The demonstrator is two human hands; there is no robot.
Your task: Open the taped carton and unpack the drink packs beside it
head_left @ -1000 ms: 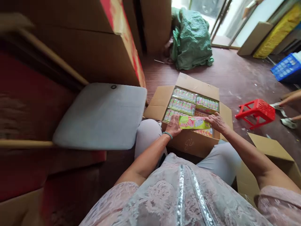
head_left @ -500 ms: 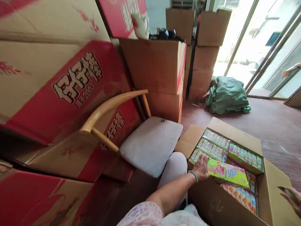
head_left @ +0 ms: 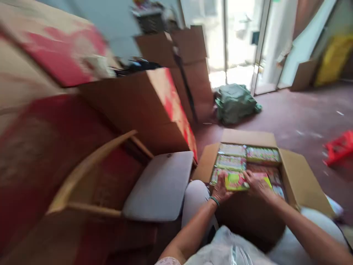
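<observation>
My left hand (head_left: 220, 189) is closed around the left end of a yellow-green snack box (head_left: 236, 180) with pink print. The box lies across the near side of an open cardboard carton (head_left: 302, 176). My right hand (head_left: 256, 184) is curled over the right part of the same box, its fingertips against the top face. Whatever sits inside the right fist is hidden and blurred. Wrapped packs (head_left: 231, 162) of small snack boxes fill the carton's left side, and another wrapped pack (head_left: 263, 154) lies at its back right.
Left of the carton stands a wooden chair with a grey seat (head_left: 160, 187). Stacked cartons (head_left: 132, 106) rise behind it. A green sack (head_left: 235, 103) lies on the floor before the glass doors, and a red plastic object (head_left: 339, 147) is at right.
My right hand has come from the carton's right side onto the snack box; the dark pointed thing it held no longer shows. The view has swung right, and the left hand keeps its hold.
</observation>
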